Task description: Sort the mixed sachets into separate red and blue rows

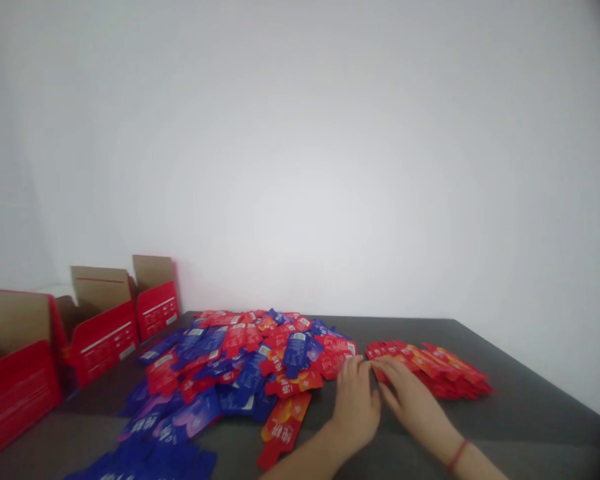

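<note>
A mixed heap of red and blue flat packets (240, 360) covers the middle of a dark grey table (530, 400). To its right lies a separate row of red packets (440, 370). My left hand (355, 403) rests flat on the table between the heap and the red row, fingers together. My right hand (413, 400), with a red band on the wrist, lies beside it, fingertips touching the near left end of the red row. Neither hand grips a packet.
Three open red cardboard boxes stand at the left: a near one (15, 380), a middle one (103, 333), a far one (155, 303). A loose red-orange packet (283, 427) and several blue packets (155, 460) lie at the front. A white wall rises behind.
</note>
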Demonstrator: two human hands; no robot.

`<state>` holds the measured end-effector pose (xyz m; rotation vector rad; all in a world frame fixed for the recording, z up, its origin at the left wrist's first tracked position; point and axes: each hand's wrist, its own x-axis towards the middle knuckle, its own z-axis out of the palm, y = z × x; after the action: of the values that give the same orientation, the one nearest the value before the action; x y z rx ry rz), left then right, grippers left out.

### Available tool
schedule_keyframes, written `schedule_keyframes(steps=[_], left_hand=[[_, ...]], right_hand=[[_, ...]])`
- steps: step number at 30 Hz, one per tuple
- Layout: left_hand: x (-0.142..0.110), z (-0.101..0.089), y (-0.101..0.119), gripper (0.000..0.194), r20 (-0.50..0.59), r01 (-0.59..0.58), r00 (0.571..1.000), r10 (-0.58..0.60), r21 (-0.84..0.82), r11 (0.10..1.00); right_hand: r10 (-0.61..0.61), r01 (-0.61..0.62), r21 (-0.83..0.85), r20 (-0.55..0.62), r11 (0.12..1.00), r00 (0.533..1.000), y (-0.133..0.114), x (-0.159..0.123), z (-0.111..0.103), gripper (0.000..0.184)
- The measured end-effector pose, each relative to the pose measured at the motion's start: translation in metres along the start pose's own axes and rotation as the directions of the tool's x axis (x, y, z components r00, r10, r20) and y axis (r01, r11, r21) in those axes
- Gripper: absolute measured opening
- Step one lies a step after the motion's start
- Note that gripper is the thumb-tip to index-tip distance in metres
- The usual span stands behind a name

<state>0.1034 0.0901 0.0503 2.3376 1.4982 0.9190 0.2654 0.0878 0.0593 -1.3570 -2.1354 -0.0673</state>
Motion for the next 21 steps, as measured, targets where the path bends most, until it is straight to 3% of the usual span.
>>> schedule_keyframes(steps=[1,4,6,8,12,16,19,21], left_hand=[[-0.007,-0.020,-0.011,0.055,0.015,-0.020,1.000,0.018,0.116,0.993],[-0.028,-0.072,-0.046,0.054,0.049,0.115,0.989,-0.142,0.361,0.925],[-0.042,-0.092,-0.062,0.047,0.082,0.131,0.981,-0.178,0.398,0.908],[-0.059,-0.098,-0.067,0.041,0.121,0.095,0.981,-0.154,0.393,0.914],[-0.095,-0.090,-0.058,0.038,0.191,0.015,0.978,-0.088,0.355,0.935],[-0.122,-0.089,-0.046,0.046,0.173,-0.016,0.984,-0.044,0.329,0.944],[-0.134,-0.100,-0.039,0.037,0.155,-0.011,0.987,-0.045,0.341,0.940],[-0.139,-0.109,-0.033,0.029,0.161,-0.049,0.987,-0.004,0.325,0.945]], right_hand=[[-0.015,0.015,0.049,0.017,0.999,1.000,-0.027,-0.002,0.011,0.043],[-0.042,0.023,0.148,0.129,0.989,0.991,-0.093,-0.003,0.039,0.054],[-0.011,-0.017,0.160,0.175,0.987,0.984,-0.121,0.000,0.053,0.062],[0.024,-0.051,0.141,0.191,0.989,0.981,-0.137,0.003,0.062,0.068],[-0.025,-0.001,0.114,0.233,0.994,0.972,-0.148,-0.002,0.063,0.061],[-0.096,0.058,0.149,0.265,0.987,0.959,-0.147,-0.019,0.041,0.039],[-0.132,0.062,0.283,0.234,0.957,0.963,-0.145,-0.039,0.022,0.029],[-0.071,-0.037,0.433,0.231,0.900,0.970,-0.144,-0.053,0.014,0.023]])
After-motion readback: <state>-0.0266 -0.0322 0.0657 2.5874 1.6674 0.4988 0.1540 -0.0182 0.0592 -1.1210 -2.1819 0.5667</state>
